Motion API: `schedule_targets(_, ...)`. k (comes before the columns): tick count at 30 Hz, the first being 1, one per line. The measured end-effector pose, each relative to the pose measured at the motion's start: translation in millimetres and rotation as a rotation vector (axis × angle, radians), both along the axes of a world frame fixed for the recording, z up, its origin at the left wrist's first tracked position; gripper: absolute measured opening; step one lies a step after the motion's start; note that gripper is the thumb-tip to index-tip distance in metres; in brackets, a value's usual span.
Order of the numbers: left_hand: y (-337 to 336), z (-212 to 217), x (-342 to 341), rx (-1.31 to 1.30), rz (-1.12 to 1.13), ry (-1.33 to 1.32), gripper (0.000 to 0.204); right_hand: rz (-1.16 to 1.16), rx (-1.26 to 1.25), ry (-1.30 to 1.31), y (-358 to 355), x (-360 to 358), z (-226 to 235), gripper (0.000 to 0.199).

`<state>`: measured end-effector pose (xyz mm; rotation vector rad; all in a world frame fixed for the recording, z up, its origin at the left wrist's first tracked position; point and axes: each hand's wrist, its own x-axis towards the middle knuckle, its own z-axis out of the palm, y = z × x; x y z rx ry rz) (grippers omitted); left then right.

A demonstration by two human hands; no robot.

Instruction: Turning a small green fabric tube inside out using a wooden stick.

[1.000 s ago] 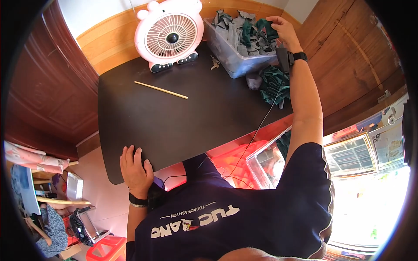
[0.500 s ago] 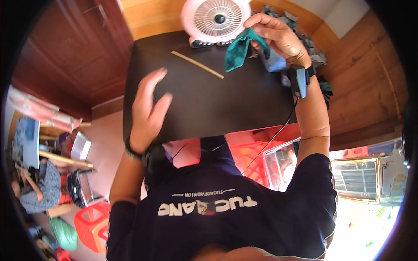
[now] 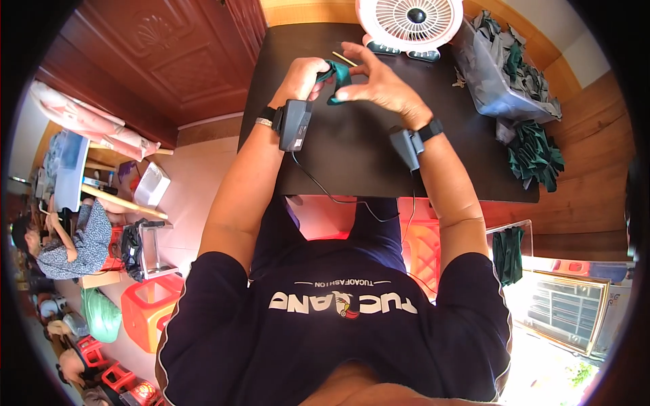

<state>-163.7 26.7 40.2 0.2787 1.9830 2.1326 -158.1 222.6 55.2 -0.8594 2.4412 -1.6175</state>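
Above the dark table, my left hand (image 3: 302,78) is closed on one end of a small piece of dark green cloth (image 3: 342,76). The cloth hangs in a short curved strip from my fingers. Facing it from the right is my right hand (image 3: 384,86), thumb and fingers spread wide. Its thumb tip is at the lower end of the cloth; whether it presses on it I cannot tell. Partly hidden behind my hands lies a thin light wooden stick (image 3: 345,59) on the table (image 3: 365,155).
A pink fan (image 3: 413,19) stands at the table's back edge. At the right is a clear bin (image 3: 494,88) heaped with grey and green cloth pieces, a green bundle (image 3: 535,155) beside it. Cables run from my wrist devices. A person (image 3: 78,237) sits far left near red stools.
The cloth has come from the far right to the middle of the table, and my left hand now grips it. My right hand has let its fingers spread. The view has shifted.
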Motion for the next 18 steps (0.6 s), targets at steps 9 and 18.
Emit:
schedule_targets(9, 7, -9, -2, -0.114, 0.079, -0.011, 0.026, -0.192, 0.144, 0.555, -19, 9, -15, 0.088)
schedule_targets(18, -1, -12, -3, 0.209, -0.088, -0.128, 0.017, 0.105, -0.289, 0.202, -9, -6, -35, 0.035)
